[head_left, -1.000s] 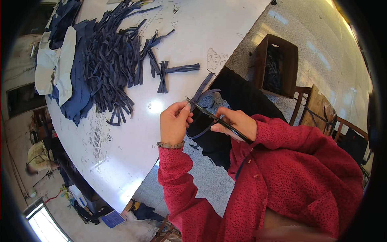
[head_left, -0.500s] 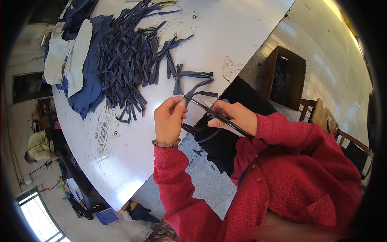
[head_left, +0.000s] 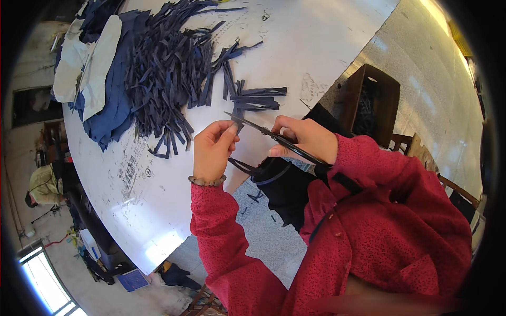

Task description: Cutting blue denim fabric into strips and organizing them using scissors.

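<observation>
Head view: a shift seen in the cutting work

A broad white table (head_left: 295, 47) is seen across the upper left, its surface marked with dark scribbles. Beside its right edge, a brown box (head_left: 348, 105) is set on the floor, with dark strips lying inside. On the table, a large heap of dark strips (head_left: 168, 73) is spread, bordered on its left by blue cloth (head_left: 113, 100), over which pale pieces (head_left: 103, 63) are laid. Black cloth (head_left: 287, 189) is draped below the hands, near the table edge.

The right hand (head_left: 311, 139) is closed around the handles of black scissors (head_left: 265, 130). The left hand (head_left: 213, 150) is pinched narrow, with held strips (head_left: 239, 125) gripped between thumb and fingers just beside the blades; whether the blades are parted cannot be made out. A loop of strip is left hanging beneath that hand.

Half a second ago, forked ends were spread beyond the blades, apart from a sideways strip on the table. Now the lower ends (head_left: 258, 106) are seen close alongside that upper strip (head_left: 261, 91). A cut is judged to have been made or nearly made, though whether the ends have been fully severed cannot be told.
</observation>
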